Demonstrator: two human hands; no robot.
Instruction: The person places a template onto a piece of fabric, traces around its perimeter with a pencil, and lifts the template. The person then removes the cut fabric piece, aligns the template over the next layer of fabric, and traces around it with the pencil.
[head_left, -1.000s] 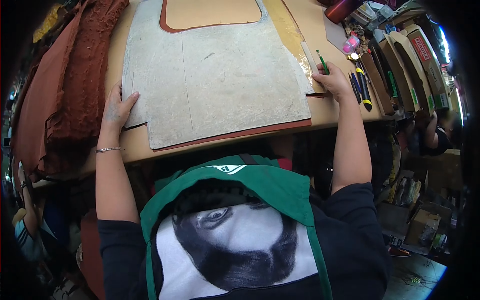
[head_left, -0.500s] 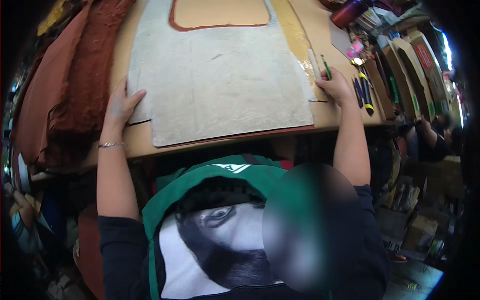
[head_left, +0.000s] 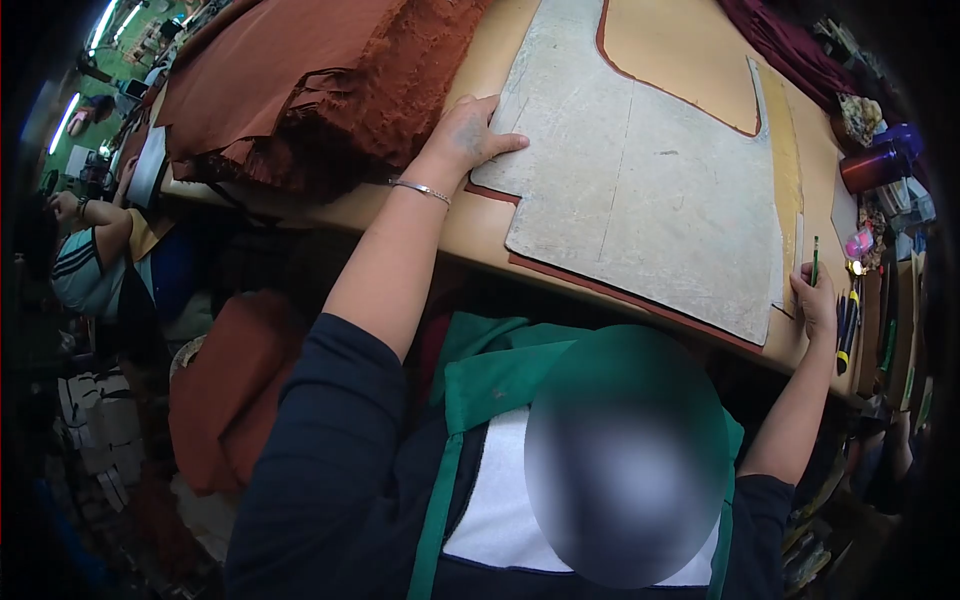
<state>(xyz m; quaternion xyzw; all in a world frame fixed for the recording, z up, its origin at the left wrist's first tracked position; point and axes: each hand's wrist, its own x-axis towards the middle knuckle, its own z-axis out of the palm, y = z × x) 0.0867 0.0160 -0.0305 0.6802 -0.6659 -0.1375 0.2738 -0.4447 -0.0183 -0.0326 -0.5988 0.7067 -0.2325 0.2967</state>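
Note:
A large pale grey flat template [head_left: 640, 180] with a cut-out at its far side lies on the table [head_left: 470, 225]. Reddish-brown material [head_left: 610, 292] shows beneath its near edge. My left hand [head_left: 468, 135] rests at the template's left edge, thumb on top and fingers apart. At the right edge my right hand [head_left: 818, 300] pinches a green pencil [head_left: 815, 258], which points up. A yellow, shiny strip [head_left: 783, 150] runs along the template's right side, with a narrow pale strip beside my right fingers.
Thick stacked reddish-brown cloth [head_left: 330, 80] lies left of the template. A yellow-and-black cutter [head_left: 848, 330], a dark red cylinder [head_left: 872, 168] and cardboard boxes [head_left: 905, 310] stand or lie at the right. Another person's arm [head_left: 105, 225] shows at the far left.
The view has swung left, so the table and both hands appear shifted right and tilted. More of the cloth stack shows. My right hand still has the pencil, and my left hand stays at the template's edge.

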